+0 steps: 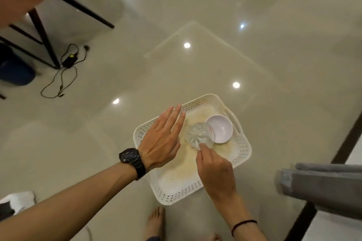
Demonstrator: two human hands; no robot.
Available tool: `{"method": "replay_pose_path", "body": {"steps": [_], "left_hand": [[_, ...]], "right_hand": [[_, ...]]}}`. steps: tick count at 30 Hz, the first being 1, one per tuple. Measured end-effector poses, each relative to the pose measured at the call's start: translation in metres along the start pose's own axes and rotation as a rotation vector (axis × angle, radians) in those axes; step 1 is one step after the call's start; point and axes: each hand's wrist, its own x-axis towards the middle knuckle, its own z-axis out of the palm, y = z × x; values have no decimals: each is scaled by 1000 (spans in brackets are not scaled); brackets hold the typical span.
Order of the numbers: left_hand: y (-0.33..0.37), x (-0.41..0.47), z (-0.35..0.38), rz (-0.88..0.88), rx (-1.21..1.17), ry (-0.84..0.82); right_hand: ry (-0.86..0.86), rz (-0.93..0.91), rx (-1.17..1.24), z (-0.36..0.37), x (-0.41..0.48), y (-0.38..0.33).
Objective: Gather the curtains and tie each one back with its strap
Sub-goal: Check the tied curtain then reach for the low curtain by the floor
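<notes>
Head view: grey fabric (323, 188), possibly curtain, blurred, well right of right-hand fingers (203, 150), untouched. White perforated basket (242, 150) under both hands. Left hand (162, 139) flat, fingers straight, holding nothing. Right hand (217, 172) pinches clear glass bowl (199, 135), tilted, just beside white bowl (221, 129) beyond fingertips.
</notes>
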Motion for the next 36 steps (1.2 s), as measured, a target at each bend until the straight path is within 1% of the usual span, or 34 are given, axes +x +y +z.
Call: {"method": "replay_pose_path", "body": {"steps": [4, 10, 14, 15, 17, 21, 24, 26, 29, 33, 36], "left_hand": [[-27, -21, 15, -60, -52, -46], [-35, -34, 33, -63, -66, -71], [-23, -21, 29, -150, -125, -56], [-18, -16, 26, -170, -136, -45], [3, 3, 18, -157, -146, -18], [62, 51, 6, -36, -166, 30], [127, 86, 5, 79, -179, 20], [173, 104, 10, 155, -205, -4], [253, 125, 30, 317, -195, -63], [356, 136, 67, 516, -137, -140], [426, 136, 93, 613, -127, -215]], "right_hand": [[-123, -41, 4, 19, 9, -19], [-280, 18, -28, 45, 5, -13], [-279, 25, -6, 39, 4, -10], [-267, 45, 6, 35, 6, -10], [-227, 115, 38, 21, 9, 1], [-61, 264, 60, -18, 4, 46], [77, 372, -1, -54, -19, 106], [132, 440, -33, -74, -45, 147], [99, 624, -99, -100, -102, 209], [-22, 929, -215, -118, -186, 273], [-124, 1089, -226, -120, -244, 311]]}}
